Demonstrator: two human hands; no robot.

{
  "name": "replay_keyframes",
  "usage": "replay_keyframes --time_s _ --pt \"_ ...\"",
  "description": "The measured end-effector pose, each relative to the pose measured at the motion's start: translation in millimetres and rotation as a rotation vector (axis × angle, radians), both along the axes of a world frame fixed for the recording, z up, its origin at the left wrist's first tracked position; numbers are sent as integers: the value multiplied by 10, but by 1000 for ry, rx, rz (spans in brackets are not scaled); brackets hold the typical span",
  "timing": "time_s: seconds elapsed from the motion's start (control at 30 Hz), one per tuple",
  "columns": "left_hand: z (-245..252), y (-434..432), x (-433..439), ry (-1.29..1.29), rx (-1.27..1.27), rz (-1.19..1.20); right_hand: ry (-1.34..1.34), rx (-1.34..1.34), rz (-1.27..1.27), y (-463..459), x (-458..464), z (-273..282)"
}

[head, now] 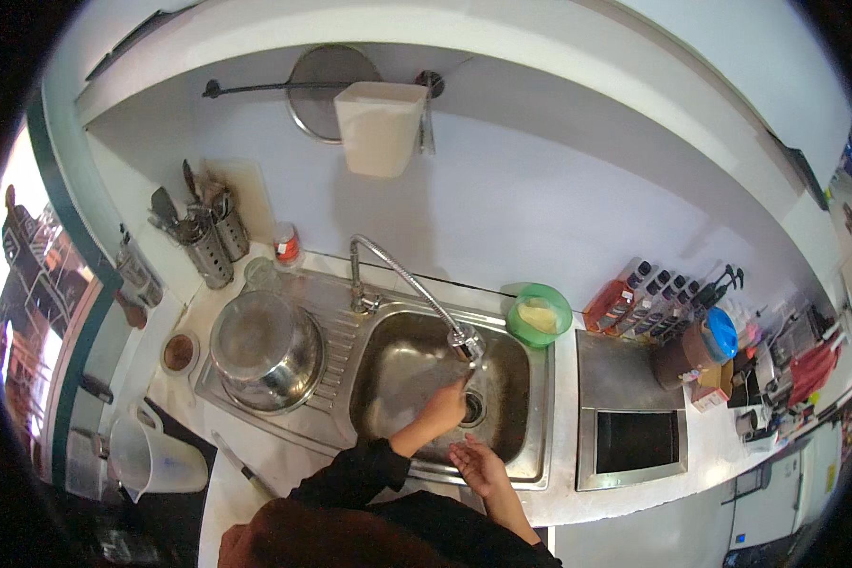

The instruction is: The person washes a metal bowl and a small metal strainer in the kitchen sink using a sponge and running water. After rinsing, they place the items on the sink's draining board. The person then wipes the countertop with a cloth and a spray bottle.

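Note:
Over the stainless steel sink basin (405,355), my left hand (444,412) reaches up below the spray head (466,343) of the flexible faucet. Its fingers are near a thin dark item under the spray head; whether they grip it cannot be told. My right hand (479,465) is palm up over the near edge of the basin, fingers apart and holding nothing. Between the hands and the back wall of the basin lies the round drain (473,409). Whether water is running is too unclear to tell.
A large metal pot (263,355) rests upside down on the drainboard. A knife (245,467) and a plastic pitcher (157,458) are at the left. A green bowl (539,316) stands behind the sink's right corner, with bottles (618,298) farther right.

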State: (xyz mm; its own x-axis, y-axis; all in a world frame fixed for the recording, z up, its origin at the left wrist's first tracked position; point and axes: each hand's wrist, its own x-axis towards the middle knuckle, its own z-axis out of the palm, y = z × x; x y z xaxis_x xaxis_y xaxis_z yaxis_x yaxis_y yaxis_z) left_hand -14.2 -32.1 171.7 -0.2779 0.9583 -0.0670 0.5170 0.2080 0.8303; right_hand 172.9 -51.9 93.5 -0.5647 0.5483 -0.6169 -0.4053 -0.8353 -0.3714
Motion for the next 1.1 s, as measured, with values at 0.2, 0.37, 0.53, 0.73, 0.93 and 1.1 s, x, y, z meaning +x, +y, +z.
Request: replay_keyframes --time_s 0.2,0.37,0.53,0.73,0.93,1.1 --pt "62 94 123 219 319 -176 -26 89 -67 15 219 319" --pt "250 -178 -298 324 421 -441 -74 94 -154 -35 305 321" --pt "831 -913 -988 175 349 -497 -34 57 -139 -63 251 180" --pt "1143 -1845 -1559 262 446 -193 -66 80 -54 -36 27 274" --pt "714 -2384 -2003 -317 608 694 -83 85 -34 9 -135 281" --pt "416 -2511 -2252 -849 1045 964 -94 119 -11 -13 -161 355"
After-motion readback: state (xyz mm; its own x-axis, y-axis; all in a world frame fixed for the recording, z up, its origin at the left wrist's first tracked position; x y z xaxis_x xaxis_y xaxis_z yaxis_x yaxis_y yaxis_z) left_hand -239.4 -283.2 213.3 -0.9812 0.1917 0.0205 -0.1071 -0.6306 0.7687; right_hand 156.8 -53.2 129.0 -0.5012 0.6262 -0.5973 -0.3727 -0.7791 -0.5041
